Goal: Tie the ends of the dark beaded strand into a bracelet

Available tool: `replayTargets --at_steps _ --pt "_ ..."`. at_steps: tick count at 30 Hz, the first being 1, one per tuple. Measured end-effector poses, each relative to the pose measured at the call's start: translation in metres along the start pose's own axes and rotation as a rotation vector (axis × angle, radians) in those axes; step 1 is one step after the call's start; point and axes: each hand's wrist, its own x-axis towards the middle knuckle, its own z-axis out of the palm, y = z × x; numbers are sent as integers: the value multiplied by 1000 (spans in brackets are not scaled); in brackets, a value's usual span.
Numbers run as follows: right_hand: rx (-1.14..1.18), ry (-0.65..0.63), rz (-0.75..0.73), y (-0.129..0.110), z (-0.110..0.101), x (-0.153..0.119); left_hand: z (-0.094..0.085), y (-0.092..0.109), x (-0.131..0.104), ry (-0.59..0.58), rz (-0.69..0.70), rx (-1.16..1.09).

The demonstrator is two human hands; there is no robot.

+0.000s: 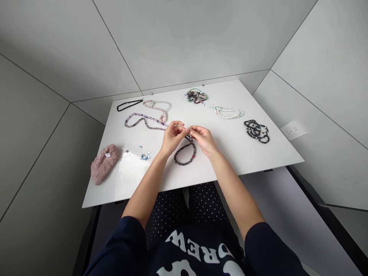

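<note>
Over the middle of the white table, my left hand and my right hand meet with their fingertips pinched together. Between them they hold the upper end of a dark bead strand; exactly what lies in the fingertips is too small to make out. The strand hangs down to the tabletop in a loop, with a red bead on its right side. A purple and grey bead strand runs up behind my left hand, where its end is hidden.
Black, pink-and-clear, and white-and-mint bead strands lie toward the back, beside a mixed bead pile. Black bead strands lie right. At left are a fluffy pink band and small blue scraps.
</note>
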Motion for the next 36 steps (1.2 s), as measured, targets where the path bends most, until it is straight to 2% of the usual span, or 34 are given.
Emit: replayTargets --at_steps 7,12,19,25,30,36 --pt "-14 -21 -16 1 -1 0 -2 2 -1 -11 -63 56" --pt "-34 -32 -35 4 -2 0 -4 3 0 39 -60 85" --pt "-42 -17 -11 7 -2 1 -7 2 1 61 29 203" --pt "-108 10 -38 7 -2 0 -7 -2 -1 145 180 480" --pt "-120 53 -79 6 -2 0 -5 -2 -2 190 178 503" --pt "-259 39 -228 7 -3 1 -6 -2 -2 149 179 529"
